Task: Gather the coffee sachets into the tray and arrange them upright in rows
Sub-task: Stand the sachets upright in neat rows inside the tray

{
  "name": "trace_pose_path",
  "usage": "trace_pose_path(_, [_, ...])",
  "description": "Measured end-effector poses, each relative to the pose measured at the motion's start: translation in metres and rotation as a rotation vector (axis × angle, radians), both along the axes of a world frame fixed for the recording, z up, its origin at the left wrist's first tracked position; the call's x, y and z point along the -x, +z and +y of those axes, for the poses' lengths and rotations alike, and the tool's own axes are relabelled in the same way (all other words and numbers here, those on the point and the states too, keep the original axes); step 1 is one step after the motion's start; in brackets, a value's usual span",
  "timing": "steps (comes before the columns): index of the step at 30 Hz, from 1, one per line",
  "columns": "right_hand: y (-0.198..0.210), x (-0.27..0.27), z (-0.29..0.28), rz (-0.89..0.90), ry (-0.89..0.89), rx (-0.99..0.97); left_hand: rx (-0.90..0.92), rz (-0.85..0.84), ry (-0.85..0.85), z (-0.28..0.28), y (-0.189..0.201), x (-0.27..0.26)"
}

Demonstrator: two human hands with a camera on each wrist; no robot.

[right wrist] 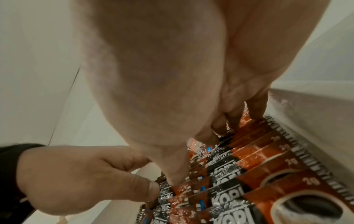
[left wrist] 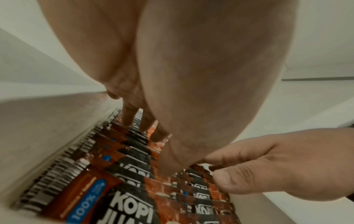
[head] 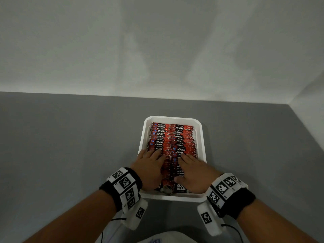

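Observation:
A white tray (head: 201,137) sits on the grey table, filled with red and black coffee sachets (head: 171,137) standing on edge in two rows side by side. My left hand (head: 151,163) lies on the left row in the tray's near half, fingers stretched forward and pressing the sachet tops (left wrist: 130,181). My right hand (head: 191,170) rests the same way on the right row (right wrist: 249,174). In the wrist views the fingertips (left wrist: 128,121) (right wrist: 256,110) touch the sachet edges and hold nothing. The hands hide the sachets under them.
The grey table (head: 70,146) stretches to the left of the tray and beyond it. A pale wall (head: 157,50) closes the back, and another wall (head: 308,109) meets it at the right corner. The tray's side walls (left wrist: 47,128) (right wrist: 316,121) run close beside the sachets.

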State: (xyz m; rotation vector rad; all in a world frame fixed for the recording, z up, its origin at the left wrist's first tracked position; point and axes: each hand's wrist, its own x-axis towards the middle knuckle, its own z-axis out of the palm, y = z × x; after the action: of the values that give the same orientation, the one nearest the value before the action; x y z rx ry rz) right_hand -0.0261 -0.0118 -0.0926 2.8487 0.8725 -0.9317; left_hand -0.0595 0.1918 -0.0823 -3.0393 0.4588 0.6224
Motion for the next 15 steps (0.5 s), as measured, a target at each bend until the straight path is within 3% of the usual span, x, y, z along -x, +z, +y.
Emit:
trace_pose_path(8, [0.01, 0.002, 0.01, -0.002, -0.068, 0.03, -0.029, 0.09, 0.049, -0.005, 0.004, -0.009])
trace_pose_path(15, [0.013, -0.016, 0.021, -0.087, -0.128, -0.019, -0.013, 0.036, 0.106, -0.009, 0.004, -0.031])
